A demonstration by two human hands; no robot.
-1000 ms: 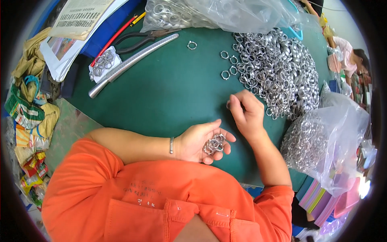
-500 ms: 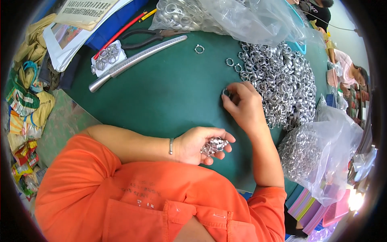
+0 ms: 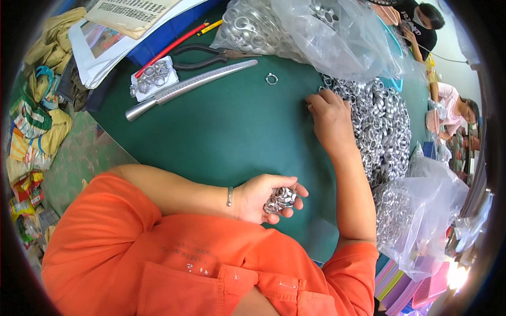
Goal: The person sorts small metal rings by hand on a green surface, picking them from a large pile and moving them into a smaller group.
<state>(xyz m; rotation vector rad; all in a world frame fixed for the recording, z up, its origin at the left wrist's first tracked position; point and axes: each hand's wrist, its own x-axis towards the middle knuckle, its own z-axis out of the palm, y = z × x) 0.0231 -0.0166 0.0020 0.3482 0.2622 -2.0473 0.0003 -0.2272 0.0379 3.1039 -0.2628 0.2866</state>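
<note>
Palm up, my left hand (image 3: 253, 201) cups a small heap of silver metal rings (image 3: 280, 200), its fingers curled round them. My right hand (image 3: 332, 118) is at the left edge of a large pile of silver rings (image 3: 383, 134). Its fingers bend down toward the green tabletop (image 3: 211, 137) and come together; the back of the hand hides what they hold, if anything. One single ring (image 3: 271, 79) lies apart on the table, left of the right hand.
Beyond lie a tapered metal ring stick (image 3: 195, 87), black-handled pliers (image 3: 203, 55), and a white pad with several rings (image 3: 154, 79). Clear bags of rings stand at the back (image 3: 258, 29) and right (image 3: 398, 210). Papers (image 3: 97, 50) sit back left. Two people are at far right.
My right hand has moved away from me toward the pile's far left edge. The ring in its fingers no longer shows. My left hand still cups its rings; the view has shifted slightly.
</note>
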